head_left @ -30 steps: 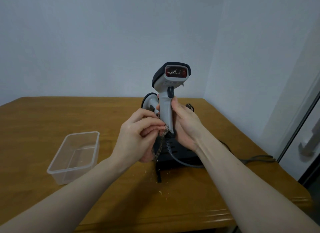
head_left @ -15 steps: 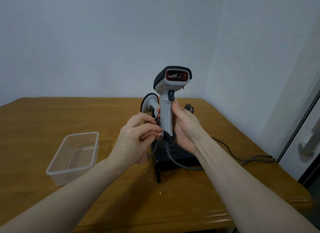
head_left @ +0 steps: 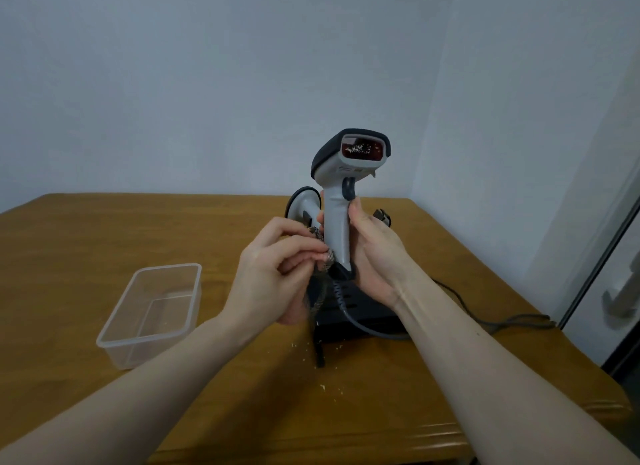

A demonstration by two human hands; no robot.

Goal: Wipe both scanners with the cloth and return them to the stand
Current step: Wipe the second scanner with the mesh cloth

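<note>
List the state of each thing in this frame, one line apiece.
Raised scanner: upright, off the stand, specks on its red window.
Second scanner: behind the hands, resting place hidden.
Cloth: hanging, against the handle.
Left hand: pinches cloth.
Right hand: grips handle.
Stand: on table.
Plastic container: open, empty.

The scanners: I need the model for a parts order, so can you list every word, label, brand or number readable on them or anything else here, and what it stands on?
No text can be read.
Held scanner: small pale marks on the grey face under its red window, too blurred to read.
Second scanner, behind it: no marking visible.
Black stand, plastic container and cloth: no lettering visible.
</note>
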